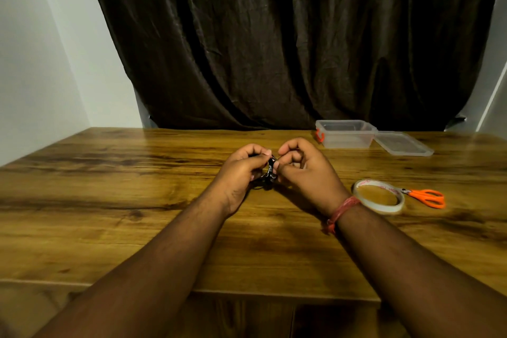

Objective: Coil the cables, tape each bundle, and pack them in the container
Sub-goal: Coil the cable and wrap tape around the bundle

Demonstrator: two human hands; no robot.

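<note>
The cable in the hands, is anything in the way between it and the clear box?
Nothing visible is. Both hands, left and right, hold the dark cable above the table. The container sits far right with its lid off beside it. The tape roll and scissors lie off to the side.

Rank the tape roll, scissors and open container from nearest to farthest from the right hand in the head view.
From the right hand:
1. Tape roll, just right of the wrist.
2. Scissors, right, beyond the roll.
3. Container, at the table's far edge; close to the scissors' rank, hard to call.
</note>
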